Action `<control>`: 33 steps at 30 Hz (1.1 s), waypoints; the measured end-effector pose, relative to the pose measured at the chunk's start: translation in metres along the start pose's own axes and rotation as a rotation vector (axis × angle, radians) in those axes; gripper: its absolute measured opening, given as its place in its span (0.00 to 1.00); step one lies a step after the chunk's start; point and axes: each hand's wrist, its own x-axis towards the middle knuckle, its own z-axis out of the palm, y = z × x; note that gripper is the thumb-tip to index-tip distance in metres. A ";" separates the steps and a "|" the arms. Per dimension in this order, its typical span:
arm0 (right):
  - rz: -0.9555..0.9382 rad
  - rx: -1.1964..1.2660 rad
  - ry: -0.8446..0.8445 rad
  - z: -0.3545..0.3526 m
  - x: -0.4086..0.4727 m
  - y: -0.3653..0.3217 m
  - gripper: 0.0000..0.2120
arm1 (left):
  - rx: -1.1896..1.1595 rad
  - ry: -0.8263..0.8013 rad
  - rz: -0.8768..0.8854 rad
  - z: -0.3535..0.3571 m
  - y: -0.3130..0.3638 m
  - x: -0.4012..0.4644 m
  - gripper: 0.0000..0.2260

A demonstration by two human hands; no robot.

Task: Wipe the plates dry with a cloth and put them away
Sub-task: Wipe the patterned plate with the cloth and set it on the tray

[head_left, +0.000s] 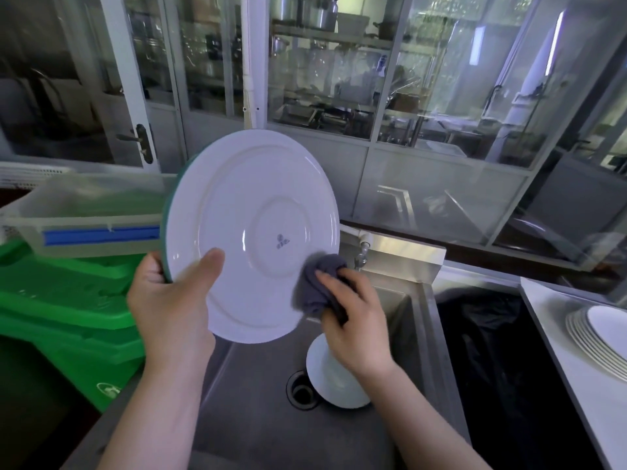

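Observation:
A large white plate (251, 212) with a green rim is held up over the sink, its underside with a small blue mark facing me. My left hand (169, 300) grips its lower left edge, thumb on the underside. My right hand (356, 317) holds a bunched grey cloth (319, 286) against the plate's lower right edge. Below, a smaller white plate (329, 378) lies in the steel sink (258, 418) beside the drain. A stack of white plates (597, 340) sits on the white counter at the right.
Green plastic crates (68, 300) and a clear bin (84, 212) stand left of the sink. A tap (363, 252) pokes out behind the plate. A black-lined bin (488, 351) sits between sink and white counter (576, 385). Glass partitions fill the back.

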 end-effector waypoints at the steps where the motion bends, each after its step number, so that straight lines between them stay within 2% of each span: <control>1: 0.054 -0.015 0.005 -0.002 0.008 0.004 0.25 | 0.005 -0.001 -0.006 -0.002 -0.001 0.000 0.11; 4: 0.135 -0.048 0.063 -0.008 0.041 0.004 0.24 | 0.049 -0.031 -0.018 -0.007 -0.005 -0.002 0.10; 7: 0.132 0.012 0.143 -0.016 0.075 -0.015 0.23 | 0.106 -0.094 -0.005 -0.004 -0.010 -0.010 0.11; 9: 0.050 0.039 0.132 -0.018 0.085 -0.035 0.23 | 0.150 -0.120 0.005 -0.001 -0.014 -0.015 0.11; 13: -0.237 -0.031 0.026 -0.006 0.058 -0.069 0.25 | 0.191 -0.112 -0.003 -0.005 -0.023 -0.013 0.12; 17: -0.300 0.002 -0.048 -0.005 0.045 -0.070 0.25 | 0.242 -0.132 0.024 -0.011 -0.023 -0.012 0.12; 20: -0.201 0.078 -0.052 -0.011 0.052 -0.065 0.25 | 0.367 -0.129 0.062 -0.012 -0.023 -0.012 0.09; 23: 0.024 0.237 0.073 -0.017 0.058 -0.067 0.24 | 0.555 -0.180 0.164 -0.015 -0.023 -0.016 0.10; 25: 0.065 0.286 0.112 -0.019 0.059 -0.072 0.23 | 0.714 -0.236 0.242 -0.013 -0.024 -0.022 0.12; 27: -0.027 0.210 0.046 -0.018 0.052 -0.080 0.21 | 0.821 -0.235 0.279 -0.010 -0.026 -0.028 0.12; 30: -0.263 -0.039 -0.091 -0.012 0.032 -0.092 0.22 | 0.854 -0.259 0.400 -0.010 -0.027 -0.028 0.14; 33: -0.303 -0.196 -0.171 -0.010 0.026 -0.098 0.23 | 0.912 -0.307 0.592 -0.013 -0.025 -0.027 0.14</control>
